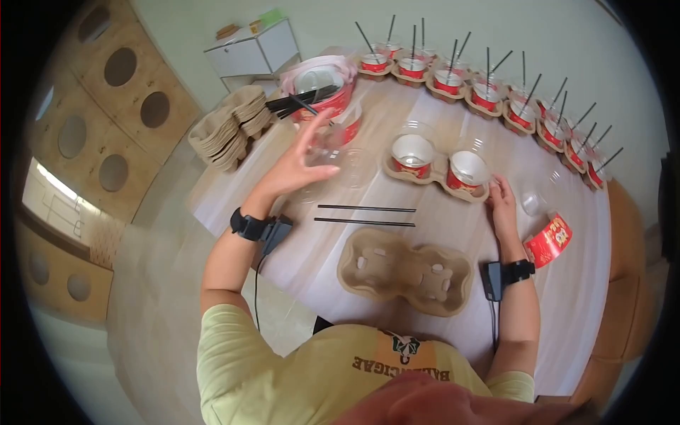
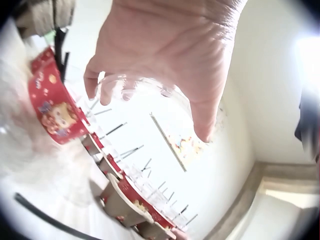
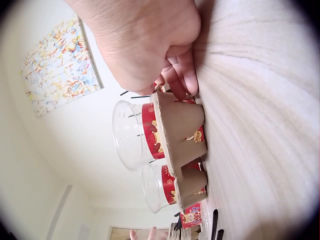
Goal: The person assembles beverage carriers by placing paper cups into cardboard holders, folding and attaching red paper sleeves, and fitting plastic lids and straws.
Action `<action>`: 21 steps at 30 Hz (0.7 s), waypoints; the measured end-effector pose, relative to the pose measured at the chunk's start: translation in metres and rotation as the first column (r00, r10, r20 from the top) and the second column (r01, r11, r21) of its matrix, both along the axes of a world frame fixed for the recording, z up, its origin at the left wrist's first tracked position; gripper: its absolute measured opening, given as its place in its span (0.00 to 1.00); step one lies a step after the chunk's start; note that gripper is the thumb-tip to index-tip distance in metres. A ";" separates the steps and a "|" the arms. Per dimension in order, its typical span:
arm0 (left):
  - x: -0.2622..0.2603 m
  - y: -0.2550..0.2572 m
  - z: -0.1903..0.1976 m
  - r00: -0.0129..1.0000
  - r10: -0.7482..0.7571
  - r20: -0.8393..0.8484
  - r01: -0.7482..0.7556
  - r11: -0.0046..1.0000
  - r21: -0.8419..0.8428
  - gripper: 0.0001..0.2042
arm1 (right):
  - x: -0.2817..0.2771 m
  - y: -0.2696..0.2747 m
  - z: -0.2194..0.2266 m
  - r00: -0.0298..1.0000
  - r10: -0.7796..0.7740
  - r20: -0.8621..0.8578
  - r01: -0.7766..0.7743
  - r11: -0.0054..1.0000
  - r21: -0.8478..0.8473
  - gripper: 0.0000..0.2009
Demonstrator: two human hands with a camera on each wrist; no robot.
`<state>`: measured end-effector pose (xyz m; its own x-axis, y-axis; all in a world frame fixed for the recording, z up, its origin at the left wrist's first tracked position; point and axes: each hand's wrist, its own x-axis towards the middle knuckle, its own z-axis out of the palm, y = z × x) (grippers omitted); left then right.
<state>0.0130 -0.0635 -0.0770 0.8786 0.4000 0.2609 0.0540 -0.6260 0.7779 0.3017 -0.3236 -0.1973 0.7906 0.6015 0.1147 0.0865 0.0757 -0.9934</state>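
- Empty tray [image 1: 404,272]: on the near side of the carrier.
- Two straws [image 1: 365,221], black, parallel: between empty tray and carrier.
- Red wrap [image 1: 550,241]: right of the carrier, nearer the person.
- Right hand [image 1: 502,205]: at the carrier's right end, fingers narrow, curled on its edge.
- Carrier [image 1: 437,177]: on the table [image 1: 559,304], ahead of the straws, bearing two cups [image 1: 468,170], clear above, red below.
- Left hand [image 1: 303,159]: left of the carrier, fingers wide, curved round a clear plastic piece [image 2: 150,82].
- Stacked trays [image 1: 227,131]: far left of the carrier.
- Tub [image 1: 340,106], red: beyond the carrier, leftward.
- Row of strawed cups [image 1: 484,99]: beyond the carrier.
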 end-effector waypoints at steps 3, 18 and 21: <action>0.052 -0.019 -0.002 0.977 -0.210 0.044 0.177 0.904 0.389 0.45 | 0.000 0.000 0.001 1.000 -0.023 0.020 0.024 1.000 -0.020 0.16; 0.127 -0.030 -0.004 0.910 -0.127 -0.395 0.341 0.771 0.538 0.38 | 0.000 0.004 0.001 0.997 0.075 -0.024 -0.075 0.997 0.027 0.19; 0.126 -0.028 -0.014 0.927 -0.183 -0.327 0.346 0.752 0.561 0.39 | -0.002 0.005 0.004 0.997 0.072 -0.017 -0.072 0.997 0.002 0.20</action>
